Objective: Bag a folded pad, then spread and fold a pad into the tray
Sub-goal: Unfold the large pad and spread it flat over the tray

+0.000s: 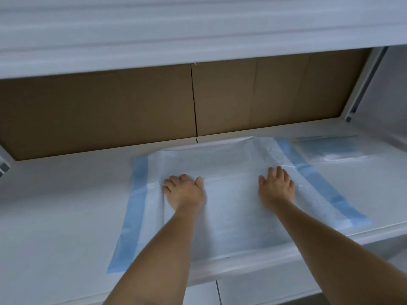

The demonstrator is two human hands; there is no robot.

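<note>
The large white absorbent pad with blue plastic side borders (222, 194) lay spread on the white worktop (55, 216), its near edge at the worktop's front lip. The left hand (184, 192) and right hand (276, 187) rested flat on it, well apart, fingers extended, gripping nothing. In my judgement the spreading step was in hand: it would be done well by smoothing outward from the centre crease toward both borders before any fold, keeping the edges square. A clear plastic bag holding something blue (330, 150) lay beyond the right border (presumably the folded pad, though too blurred to confirm). No tray could be made out.
</note>
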